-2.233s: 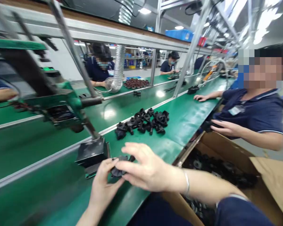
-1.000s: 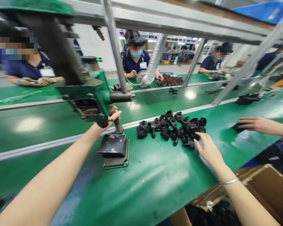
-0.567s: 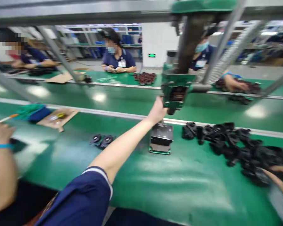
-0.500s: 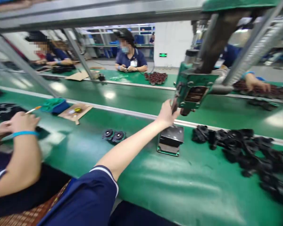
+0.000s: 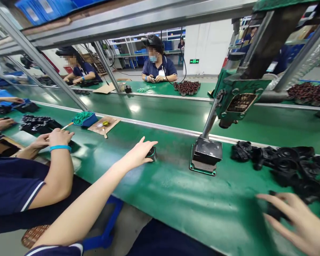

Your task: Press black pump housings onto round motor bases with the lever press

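Note:
My left hand [image 5: 138, 153] reaches across the green bench with its fingers stretched apart around a round black part [image 5: 151, 153]. The part stands on the bench and is partly hidden by the hand. At the lower right, my right hand [image 5: 300, 222] is slightly blurred, its thumb and fingers around a black plastic part [image 5: 276, 210] just over the bench. Between the hands stands a green hand press [image 5: 236, 101] with a lever [image 5: 210, 121] at its left side, over a black block [image 5: 208, 151] on a base plate.
A heap of black plastic parts [image 5: 290, 160] lies right of the press. Left are a blue box of green rings [image 5: 84, 118] and cardboard [image 5: 110, 125] with small pots. A co-worker's hand [image 5: 60, 137] holds a brush there. A metal frame [image 5: 138, 25] crosses overhead.
My left hand has left the press lever and moved left to the round black part. The lever now points down. My right hand has come into view with a black part. The view has shifted.

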Available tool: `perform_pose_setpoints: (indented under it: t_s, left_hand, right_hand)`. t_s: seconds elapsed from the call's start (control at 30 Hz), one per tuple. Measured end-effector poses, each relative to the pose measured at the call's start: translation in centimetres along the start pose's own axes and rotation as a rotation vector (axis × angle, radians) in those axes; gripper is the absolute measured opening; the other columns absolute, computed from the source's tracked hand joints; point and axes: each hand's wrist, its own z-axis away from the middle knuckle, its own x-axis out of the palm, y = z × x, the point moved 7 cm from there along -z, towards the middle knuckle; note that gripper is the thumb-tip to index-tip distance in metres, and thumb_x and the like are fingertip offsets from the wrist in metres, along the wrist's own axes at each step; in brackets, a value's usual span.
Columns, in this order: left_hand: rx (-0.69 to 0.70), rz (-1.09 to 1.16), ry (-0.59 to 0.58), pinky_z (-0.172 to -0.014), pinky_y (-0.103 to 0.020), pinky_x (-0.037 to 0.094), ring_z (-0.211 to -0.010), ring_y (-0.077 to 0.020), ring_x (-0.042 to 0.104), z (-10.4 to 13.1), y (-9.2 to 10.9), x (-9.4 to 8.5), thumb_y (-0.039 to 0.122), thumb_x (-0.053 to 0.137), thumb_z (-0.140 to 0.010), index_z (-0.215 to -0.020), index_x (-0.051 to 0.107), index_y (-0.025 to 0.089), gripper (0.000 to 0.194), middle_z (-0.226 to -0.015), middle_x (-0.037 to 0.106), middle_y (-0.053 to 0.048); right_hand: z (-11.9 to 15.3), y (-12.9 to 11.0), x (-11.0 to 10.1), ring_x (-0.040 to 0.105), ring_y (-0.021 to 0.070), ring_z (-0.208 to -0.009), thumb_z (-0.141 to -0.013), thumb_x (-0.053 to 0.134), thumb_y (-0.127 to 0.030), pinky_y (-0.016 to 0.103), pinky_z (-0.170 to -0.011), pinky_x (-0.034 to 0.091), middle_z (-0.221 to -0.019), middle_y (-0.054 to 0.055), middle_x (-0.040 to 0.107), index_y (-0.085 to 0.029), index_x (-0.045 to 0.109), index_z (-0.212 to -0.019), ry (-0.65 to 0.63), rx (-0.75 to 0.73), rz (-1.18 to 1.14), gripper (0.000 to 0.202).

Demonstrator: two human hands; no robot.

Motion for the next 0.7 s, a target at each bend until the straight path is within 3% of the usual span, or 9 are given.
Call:
perform_pose_setpoints:
  t_s: [0.07, 0.13, 0.23, 0.4, 0.57, 0.7]
  left_hand:
    - [0.032, 0.108, 0.002, -0.117, -0.057, 0.023, -0.115, -0.0255, 0.061, -0.1, 1.6, 0.9, 0.021, 0.077, -0.069, -0.138, 0.039, 0.022, 0.078, -0.122, 0.064, -0.008]
    - [0.077, 0.274, -0.010, -0.114, -0.050, 0.033, -0.119, -0.0249, 0.059, -0.1, 3.9, 2.3, 0.023, 0.077, -0.070, -0.140, 0.036, 0.025, 0.081, -0.125, 0.062, -0.008]
    - [0.157, 0.523, -0.016, -0.110, -0.043, 0.041, -0.125, -0.0250, 0.053, -0.4, 8.2, 4.8, 0.024, 0.076, -0.073, -0.141, 0.038, 0.027, 0.077, -0.131, 0.058, -0.009]
    - [0.185, 0.872, -0.014, -0.110, -0.046, 0.041, -0.127, -0.0271, 0.051, -1.9, 13.8, 9.3, 0.026, 0.078, -0.072, -0.141, 0.037, 0.028, 0.081, -0.133, 0.055, -0.010]
    - [0.007, 1.189, -0.061, -0.108, -0.044, 0.046, -0.121, -0.0257, 0.057, -2.5, 14.8, 12.7, 0.023, 0.083, -0.065, -0.138, 0.037, 0.025, 0.086, -0.127, 0.057, -0.010]
    - [-0.005, 1.173, -0.067, -0.107, -0.044, 0.047, -0.122, -0.0267, 0.057, -2.2, 14.7, 12.9, 0.025, 0.083, -0.066, -0.129, 0.045, 0.023, 0.074, -0.127, 0.059, -0.010]
  right_hand:
    - [-1.0, -2.4, 2.9, 0.058, 0.0064, -0.070, -0.080, 0.046, -0.070, 0.019, -0.062, 0.051, -0.096, 0.011, 0.058, -0.028, 0.061, -0.120, -0.117, -0.085, 0.038, 0.060]
    - [-1.8, -4.3, 4.6, 0.062, 0.0079, -0.083, -0.085, 0.042, -0.063, 0.018, -0.071, 0.053, -0.106, 0.009, 0.058, -0.024, 0.059, -0.122, -0.138, -0.099, 0.075, 0.057]
    - [-2.4, -5.8, 4.9, 0.060, 0.0077, -0.104, -0.089, 0.043, -0.054, 0.017, -0.086, 0.053, -0.115, 0.005, 0.058, -0.021, 0.062, -0.111, -0.101, -0.074, 0.033, 0.045]
    - [-2.7, -5.1, 4.6, 0.060, 0.0053, -0.100, -0.088, 0.050, -0.045, 0.018, -0.085, 0.053, -0.105, 0.004, 0.063, -0.018, 0.067, -0.099, -0.092, 0.015, -0.074, 0.033]
    - [-4.0, -4.3, 3.6, 0.060, 0.0104, -0.103, -0.080, 0.056, -0.057, 0.029, -0.094, 0.049, -0.109, 0.005, 0.064, -0.016, 0.069, -0.087, 0.009, 0.109, -0.017, 0.043]
    - [-6.5, -7.6, 1.6, 0.064, 0.0041, -0.092, -0.085, 0.054, -0.048, 0.015, -0.080, 0.050, -0.108, 0.002, 0.066, -0.012, 0.058, -0.081, 0.029, 0.200, -0.121, 0.036]
